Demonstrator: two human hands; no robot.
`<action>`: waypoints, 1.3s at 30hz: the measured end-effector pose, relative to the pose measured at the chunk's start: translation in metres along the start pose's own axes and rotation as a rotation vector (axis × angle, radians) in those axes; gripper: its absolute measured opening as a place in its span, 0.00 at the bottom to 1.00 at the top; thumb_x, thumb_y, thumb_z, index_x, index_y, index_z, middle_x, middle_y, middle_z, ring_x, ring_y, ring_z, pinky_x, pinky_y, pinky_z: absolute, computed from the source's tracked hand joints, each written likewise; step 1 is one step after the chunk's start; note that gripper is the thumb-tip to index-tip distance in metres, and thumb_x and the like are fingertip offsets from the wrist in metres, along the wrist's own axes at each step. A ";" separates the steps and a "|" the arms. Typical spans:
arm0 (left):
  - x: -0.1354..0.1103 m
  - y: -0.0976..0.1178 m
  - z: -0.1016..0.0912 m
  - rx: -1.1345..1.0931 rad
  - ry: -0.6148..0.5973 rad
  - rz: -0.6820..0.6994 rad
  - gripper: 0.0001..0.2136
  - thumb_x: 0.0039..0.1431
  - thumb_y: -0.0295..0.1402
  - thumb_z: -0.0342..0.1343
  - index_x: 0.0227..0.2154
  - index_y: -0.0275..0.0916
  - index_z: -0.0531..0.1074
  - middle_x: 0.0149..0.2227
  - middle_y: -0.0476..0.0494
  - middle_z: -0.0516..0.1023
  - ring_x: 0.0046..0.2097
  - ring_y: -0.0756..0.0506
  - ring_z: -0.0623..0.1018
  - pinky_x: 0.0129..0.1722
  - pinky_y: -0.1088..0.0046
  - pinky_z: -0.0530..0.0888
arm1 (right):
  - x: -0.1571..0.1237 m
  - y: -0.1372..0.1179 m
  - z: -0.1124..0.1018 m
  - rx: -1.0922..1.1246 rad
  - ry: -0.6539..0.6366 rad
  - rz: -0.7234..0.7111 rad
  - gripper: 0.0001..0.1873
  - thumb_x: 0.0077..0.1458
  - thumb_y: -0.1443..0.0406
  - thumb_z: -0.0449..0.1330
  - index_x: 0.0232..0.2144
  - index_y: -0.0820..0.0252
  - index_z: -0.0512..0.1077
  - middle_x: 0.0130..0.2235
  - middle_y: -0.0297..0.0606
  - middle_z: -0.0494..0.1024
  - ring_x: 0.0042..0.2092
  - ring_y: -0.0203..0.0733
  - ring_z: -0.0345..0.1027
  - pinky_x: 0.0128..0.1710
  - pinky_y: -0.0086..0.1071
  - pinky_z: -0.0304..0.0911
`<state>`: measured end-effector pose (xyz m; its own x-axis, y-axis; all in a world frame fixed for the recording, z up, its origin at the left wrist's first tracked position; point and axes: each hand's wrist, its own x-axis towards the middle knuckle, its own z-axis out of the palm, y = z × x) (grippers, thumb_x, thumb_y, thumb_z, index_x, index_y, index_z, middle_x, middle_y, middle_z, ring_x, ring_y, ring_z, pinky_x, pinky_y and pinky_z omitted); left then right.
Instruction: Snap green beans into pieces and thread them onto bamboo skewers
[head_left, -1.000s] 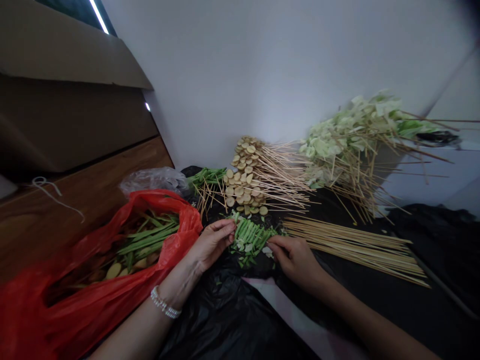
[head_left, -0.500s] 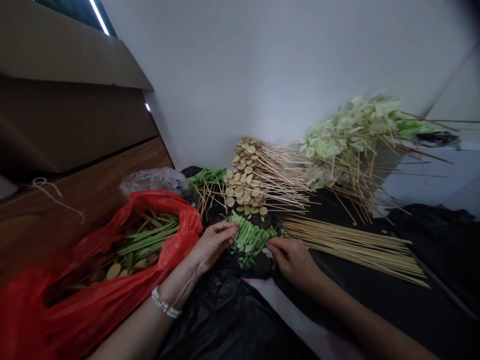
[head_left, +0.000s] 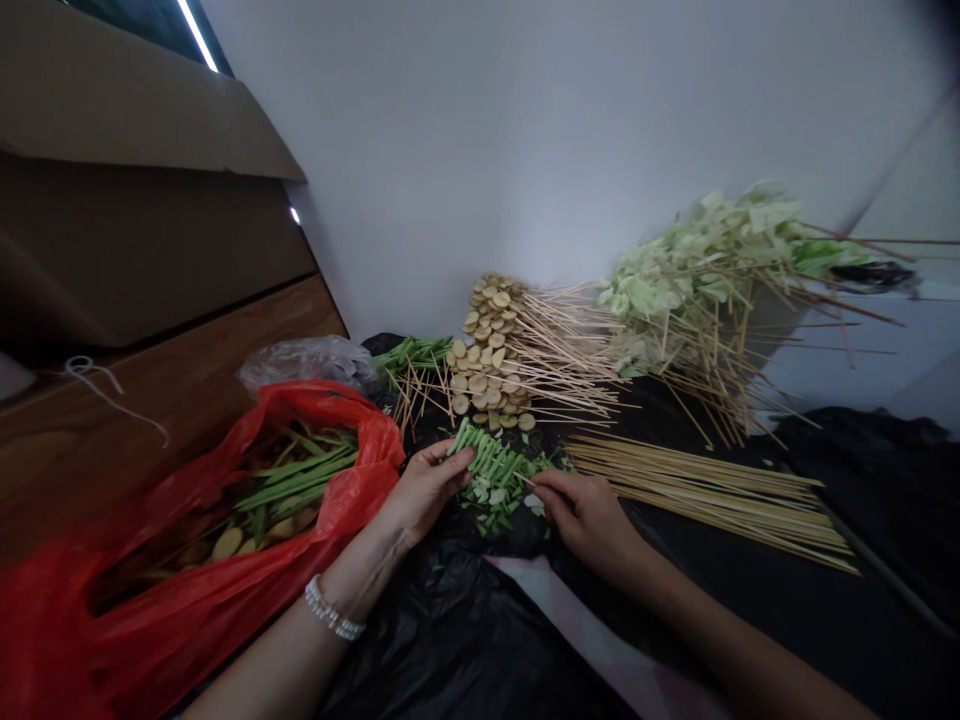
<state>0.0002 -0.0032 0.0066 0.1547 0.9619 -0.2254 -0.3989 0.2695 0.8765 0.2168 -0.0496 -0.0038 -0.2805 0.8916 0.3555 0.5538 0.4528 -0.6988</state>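
My left hand [head_left: 433, 487] is closed, thumb and fingers pinching the left end of a row of short green bean pieces [head_left: 491, 458] lined up side by side. On the right, my right hand [head_left: 581, 510] pinches a thin bamboo skewer [head_left: 527, 481] whose tip side points at the row. How far the skewer runs through the beans cannot be made out. Beneath both hands, chopped green and pale scraps [head_left: 495, 515] lie scattered on black plastic [head_left: 450, 640].
A red bag [head_left: 375, 430] of long beans and potato slices stands left. Skewered potato slices [head_left: 487, 380] lie behind my hands, with skewered cabbage [head_left: 705, 250] at the back right. Loose skewers [head_left: 712, 490] lie right. A clear bag [head_left: 311, 360] and cardboard box [head_left: 150, 230] are left.
The bean row between my hands has been raised and tilted, its left end now higher and more plainly seen. The skewer at my right fingertips now shows. Both hands have hardly moved.
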 end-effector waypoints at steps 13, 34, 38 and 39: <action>-0.005 -0.006 0.005 0.019 -0.034 -0.017 0.15 0.35 0.31 0.74 0.29 0.34 0.80 0.32 0.46 0.81 0.34 0.50 0.77 0.37 0.76 0.73 | 0.001 0.002 0.000 0.001 0.032 -0.054 0.13 0.62 0.65 0.51 0.33 0.58 0.76 0.28 0.36 0.78 0.29 0.38 0.70 0.32 0.28 0.59; -0.002 0.009 0.001 -0.079 0.142 0.081 0.19 0.28 0.32 0.76 0.17 0.34 0.69 0.21 0.54 0.74 0.24 0.54 0.73 0.29 0.78 0.75 | 0.004 -0.004 -0.031 -0.121 -0.170 -0.036 0.14 0.63 0.65 0.49 0.36 0.56 0.75 0.33 0.38 0.79 0.35 0.40 0.71 0.35 0.30 0.58; 0.001 0.012 -0.002 -0.105 0.150 0.129 0.20 0.29 0.32 0.75 0.18 0.36 0.66 0.20 0.56 0.73 0.24 0.54 0.73 0.29 0.77 0.75 | -0.006 -0.009 -0.052 -0.216 -0.331 0.019 0.13 0.60 0.66 0.51 0.28 0.55 0.74 0.27 0.35 0.76 0.28 0.38 0.67 0.29 0.29 0.54; 0.000 0.011 -0.002 -0.094 0.145 0.133 0.20 0.29 0.32 0.75 0.18 0.36 0.66 0.20 0.56 0.73 0.24 0.54 0.73 0.29 0.77 0.74 | -0.010 -0.010 -0.055 -0.192 -0.373 0.041 0.13 0.59 0.66 0.52 0.26 0.56 0.73 0.25 0.34 0.75 0.27 0.37 0.65 0.27 0.29 0.53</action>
<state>-0.0056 0.0001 0.0156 -0.0333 0.9839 -0.1754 -0.4911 0.1368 0.8603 0.2564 -0.0628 0.0340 -0.5003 0.8640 0.0566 0.6964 0.4403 -0.5667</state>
